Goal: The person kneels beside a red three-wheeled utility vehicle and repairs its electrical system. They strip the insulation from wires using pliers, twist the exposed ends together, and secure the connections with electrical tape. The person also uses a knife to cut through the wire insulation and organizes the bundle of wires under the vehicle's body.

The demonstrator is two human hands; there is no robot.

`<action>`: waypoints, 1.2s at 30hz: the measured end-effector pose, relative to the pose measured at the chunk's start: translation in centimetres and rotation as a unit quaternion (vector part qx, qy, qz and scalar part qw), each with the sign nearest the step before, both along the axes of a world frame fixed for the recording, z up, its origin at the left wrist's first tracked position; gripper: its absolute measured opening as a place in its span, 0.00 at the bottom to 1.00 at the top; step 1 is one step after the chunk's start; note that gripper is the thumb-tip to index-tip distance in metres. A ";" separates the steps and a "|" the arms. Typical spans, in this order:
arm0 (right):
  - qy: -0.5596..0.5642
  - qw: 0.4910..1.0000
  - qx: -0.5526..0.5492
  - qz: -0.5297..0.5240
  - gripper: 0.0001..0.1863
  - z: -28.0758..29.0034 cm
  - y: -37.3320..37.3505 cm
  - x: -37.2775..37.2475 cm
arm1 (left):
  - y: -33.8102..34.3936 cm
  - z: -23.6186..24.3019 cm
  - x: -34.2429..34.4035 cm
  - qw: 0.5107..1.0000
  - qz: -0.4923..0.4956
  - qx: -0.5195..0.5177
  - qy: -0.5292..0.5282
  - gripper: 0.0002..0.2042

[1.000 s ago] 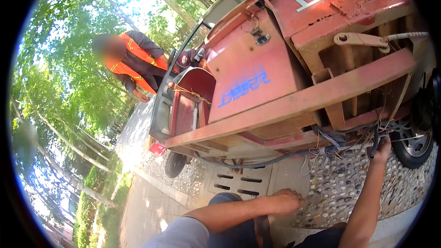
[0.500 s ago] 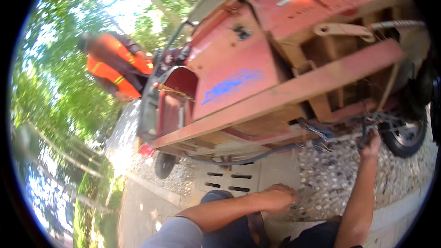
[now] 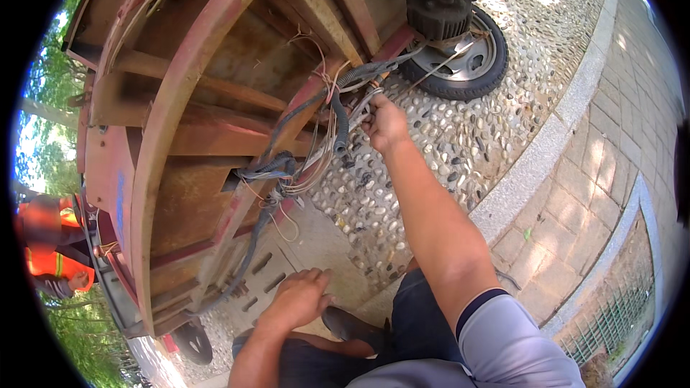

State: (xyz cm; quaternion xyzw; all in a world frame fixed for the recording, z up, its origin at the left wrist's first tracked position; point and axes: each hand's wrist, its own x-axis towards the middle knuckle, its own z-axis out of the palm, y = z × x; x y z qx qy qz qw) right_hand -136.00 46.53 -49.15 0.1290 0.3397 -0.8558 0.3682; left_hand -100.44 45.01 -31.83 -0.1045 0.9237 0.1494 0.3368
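Observation:
A red, rusty three-wheeled cargo vehicle (image 3: pixel 190 136) lies tipped up, its underside facing me. My right hand (image 3: pixel 388 123) reaches under its lower beam, fingers closed round something beside a shiny metal piece (image 3: pixel 370 95); the grip hides what it is. Grey cables and a black corrugated hose (image 3: pixel 341 126) hang next to that hand. Further left, a tangle of wires (image 3: pixel 277 170) dangles from the beam. My left hand (image 3: pixel 296 300), loosely closed with nothing visible in it, is near my knee, above the paving and apart from the vehicle.
A wheel (image 3: pixel 477 57) stands on pebbled ground (image 3: pixel 445 165) beneath a dark motor (image 3: pixel 435 0). A slotted drain cover (image 3: pixel 274 282) lies by my left hand. A stone kerb (image 3: pixel 528 165) borders brick paving. At far left is a person in an orange vest (image 3: pixel 61 262).
My view has swung right and closer to the underside and wheel. My right hand stays at the cables under the beam; my left hand remains low near my knee.

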 end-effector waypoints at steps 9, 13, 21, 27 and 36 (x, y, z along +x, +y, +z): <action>-0.097 0.988 -0.117 -0.012 0.39 2.6 4.2 -0.5 | -0.5 0.2 0.0 1.000 -0.011 0.006 0.024 0.26; -0.075 0.996 0.023 -0.036 0.21 0.2 4.7 -0.8 | -0.1 0.1 -0.9 0.999 -0.024 0.013 0.029 0.25; -0.072 0.995 -0.060 -0.029 0.04 2.3 2.1 0.6 | 0.4 -0.3 -2.4 1.000 -0.024 0.015 0.011 0.26; -0.117 0.988 -0.088 -0.053 0.04 2.2 0.3 0.7 | 0.3 -0.5 -1.9 0.999 -0.022 0.011 0.022 0.26; -0.162 0.976 -0.129 -0.073 0.07 1.0 -1.8 0.0 | 0.4 -0.5 -2.0 1.000 -0.008 0.006 0.003 0.27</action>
